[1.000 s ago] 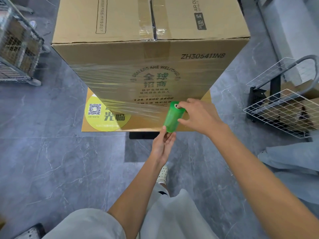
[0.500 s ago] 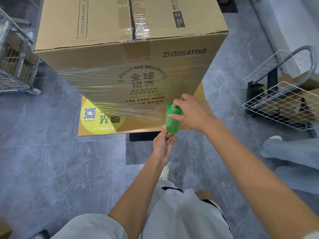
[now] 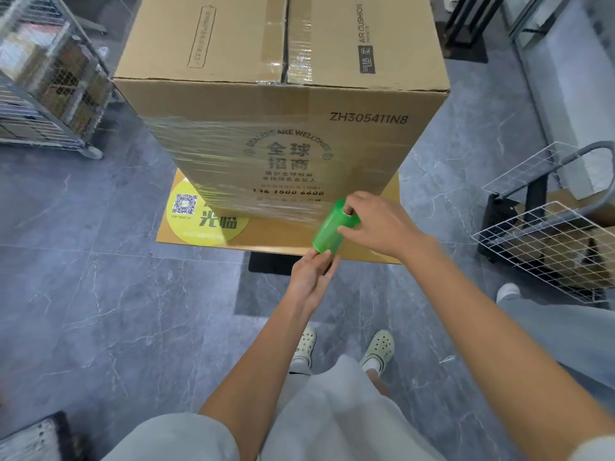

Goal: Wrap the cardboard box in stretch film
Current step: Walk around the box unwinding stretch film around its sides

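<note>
A tall cardboard box [image 3: 283, 104] stands on a flat cardboard sheet [image 3: 366, 241] on the floor in front of me. Clear stretch film [image 3: 213, 168] covers the lower part of its near face and runs to a green film roll [image 3: 332, 227] at the box's lower right. My right hand [image 3: 382, 224] grips the roll's upper end with fingers in the core. My left hand [image 3: 312, 274] holds the roll's lower end from below. The roll tilts up to the right, close to the box face.
A wire cage cart [image 3: 50, 81] with cartons stands at the left. A white wire basket trolley [image 3: 545, 227] is at the right. Another person's leg and shoe [image 3: 509, 291] are close by on the right. Grey marble-pattern floor [image 3: 116, 294] lies all around.
The roll and both hands have moved right along the box's near face, drawing film across it. The view has shifted so the box sits more centred.
</note>
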